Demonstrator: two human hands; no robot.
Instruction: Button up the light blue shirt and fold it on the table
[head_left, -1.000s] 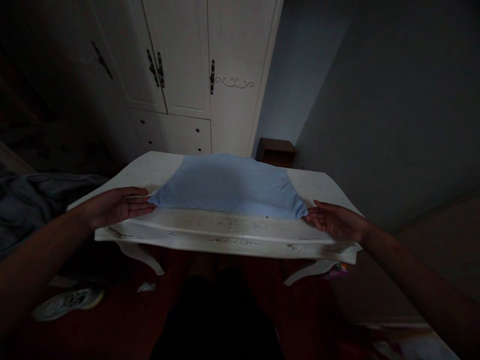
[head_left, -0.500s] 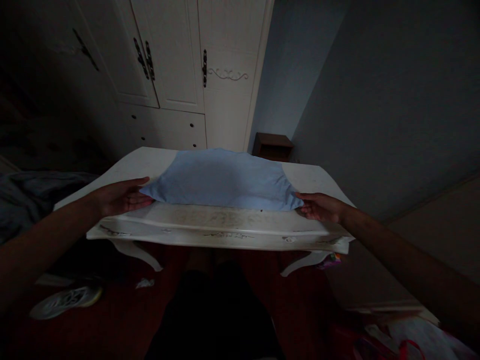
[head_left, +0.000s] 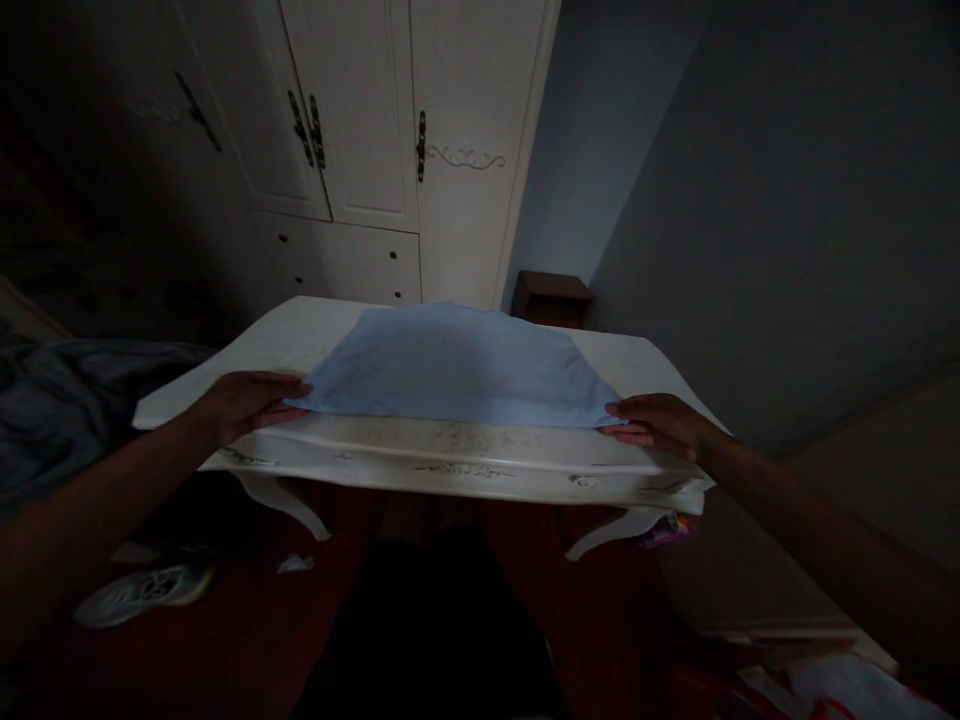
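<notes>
Now that its side puckers have eased, the blue cloth looks more evenly spread on the tabletop, your left hand and right hand each pinching a near corner.

A home, by its white wardrobe and loose sneaker.

The left hand and right hand are bare, with slender fingers, and both forearms are uncovered as far as they show. A black garment covers the thighs, its folds lost in gloom, a thin pale sliver at its right edge. The lower legs are dim.
</notes>
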